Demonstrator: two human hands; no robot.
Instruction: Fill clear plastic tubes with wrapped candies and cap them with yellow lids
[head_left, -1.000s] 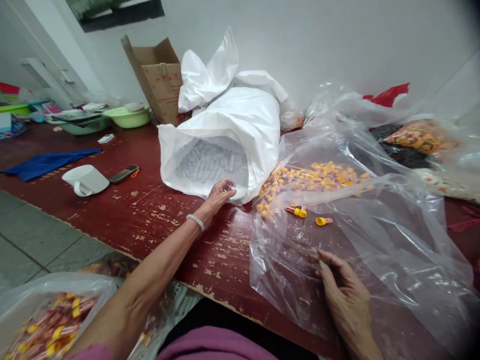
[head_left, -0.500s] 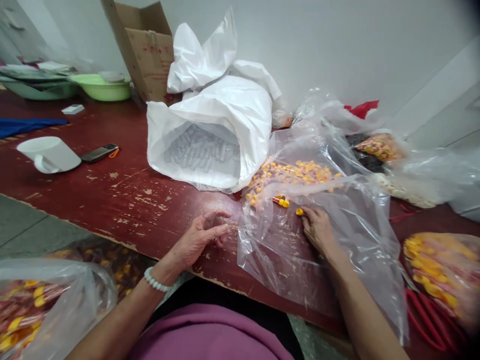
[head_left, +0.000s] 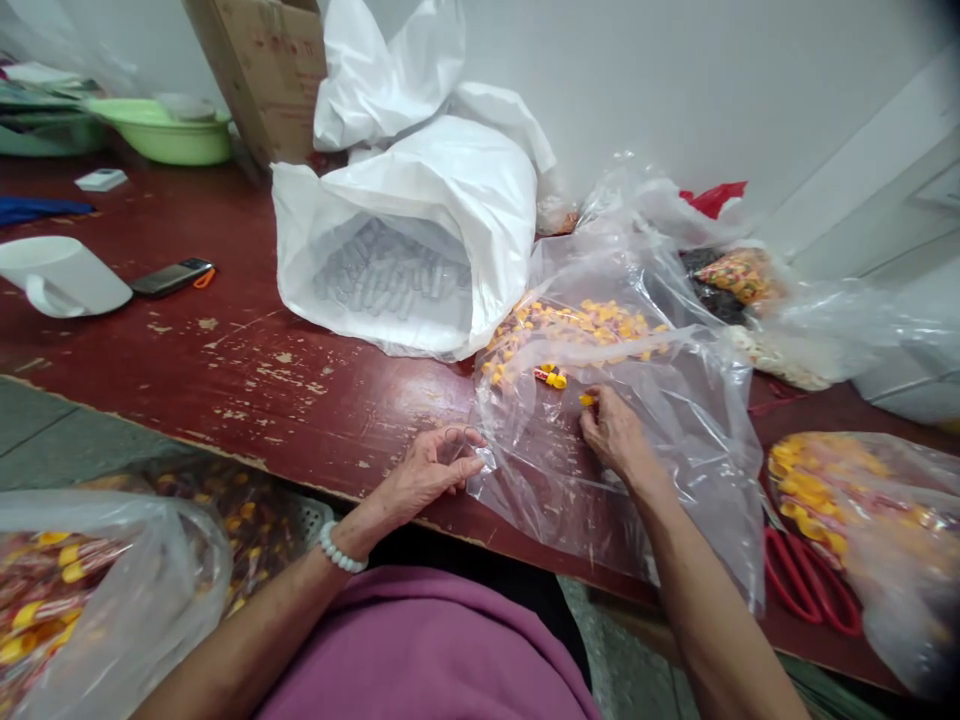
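My left hand (head_left: 439, 470), with a pale bead bracelet on its wrist, is closed round a small clear tube (head_left: 459, 442) over the table's front part. My right hand (head_left: 611, 430) pinches a small yellow cap (head_left: 586, 400) above the clear plastic sheet (head_left: 675, 400). One red-and-yellow piece (head_left: 551, 377) lies between the hands, a little farther back. Behind it is a heap of yellow-capped pieces (head_left: 600, 322). A white sack (head_left: 502, 210) lies on its side with its mouth towards me, and many clear tubes (head_left: 390, 280) are inside.
On the left are a white mug (head_left: 67, 275), a phone (head_left: 172, 277) and a green basin (head_left: 169, 135). Red scissors (head_left: 810, 580) and a bag of yellow pieces (head_left: 832, 500) lie right. Another filled bag (head_left: 52, 600) is at the lower left.
The view has shifted, so the table things appear farther left and higher. My left hand has moved right, nearer my right hand, which still holds the yellow cap.
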